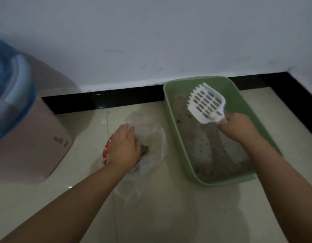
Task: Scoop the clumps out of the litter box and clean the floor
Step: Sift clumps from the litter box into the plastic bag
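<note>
— Floor tiles (186, 207), pale and glossy, are bounded by one black skirting (116, 97) under a white wall (151, 41). What is counted?

— One green litter box (176, 120) against that skirting. One white scoop (204, 104) is gripped above it by the right hand (239, 128). Left of the box, one clear bag (151, 137) holding clumps (145, 149) is pressed by the left hand (124, 146), fingers extended. One pink bin (29, 146) is seen far left.

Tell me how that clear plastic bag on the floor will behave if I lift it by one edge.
The plastic bag looks thin and crumpled, so it will probably flop. The brown clumps inside would likely slide to its lowest point.
</note>
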`<state>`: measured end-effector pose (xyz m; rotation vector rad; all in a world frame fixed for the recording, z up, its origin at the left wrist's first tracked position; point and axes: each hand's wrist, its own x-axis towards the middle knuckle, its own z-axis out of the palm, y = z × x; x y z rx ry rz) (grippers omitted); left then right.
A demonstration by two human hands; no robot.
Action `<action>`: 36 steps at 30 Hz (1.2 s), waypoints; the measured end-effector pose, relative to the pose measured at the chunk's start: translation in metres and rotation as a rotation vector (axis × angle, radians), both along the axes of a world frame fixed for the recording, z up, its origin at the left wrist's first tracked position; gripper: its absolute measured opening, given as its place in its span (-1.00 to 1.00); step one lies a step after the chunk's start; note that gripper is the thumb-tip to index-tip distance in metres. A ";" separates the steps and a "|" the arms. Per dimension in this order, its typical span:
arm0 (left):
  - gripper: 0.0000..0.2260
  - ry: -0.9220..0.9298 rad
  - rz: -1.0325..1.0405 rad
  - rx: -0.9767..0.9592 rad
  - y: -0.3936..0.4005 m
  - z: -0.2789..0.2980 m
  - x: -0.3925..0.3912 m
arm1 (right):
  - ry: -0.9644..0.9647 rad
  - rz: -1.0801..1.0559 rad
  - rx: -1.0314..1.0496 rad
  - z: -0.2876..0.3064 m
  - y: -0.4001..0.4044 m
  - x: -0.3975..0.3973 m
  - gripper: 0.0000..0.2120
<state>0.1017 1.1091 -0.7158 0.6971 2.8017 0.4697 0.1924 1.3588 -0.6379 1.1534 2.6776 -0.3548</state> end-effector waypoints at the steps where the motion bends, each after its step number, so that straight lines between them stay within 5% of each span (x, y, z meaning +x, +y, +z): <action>1: -0.51 -0.003 -0.036 -0.017 0.010 0.002 0.002 | -0.038 -0.035 -0.002 0.001 0.011 0.006 -0.75; 13: -0.49 -0.117 -0.170 -0.127 0.122 0.000 0.016 | -0.275 0.071 -0.334 -0.016 0.052 0.017 -0.68; 16: -0.48 -0.133 -0.152 -0.180 0.131 -0.005 0.013 | -0.234 0.075 -0.422 -0.034 0.044 0.012 -0.68; 19: -0.48 -0.124 -0.115 -0.196 0.137 -0.010 0.014 | -0.133 0.074 -0.493 -0.049 0.030 0.008 -0.90; 23: -0.47 -0.081 -0.090 -0.201 0.138 -0.015 0.017 | -0.034 -0.022 -0.552 -0.078 0.011 -0.007 -0.67; 36: -0.48 -0.031 -0.100 -0.109 0.139 -0.025 0.016 | 0.198 -0.166 -0.534 -0.127 0.001 -0.059 -0.73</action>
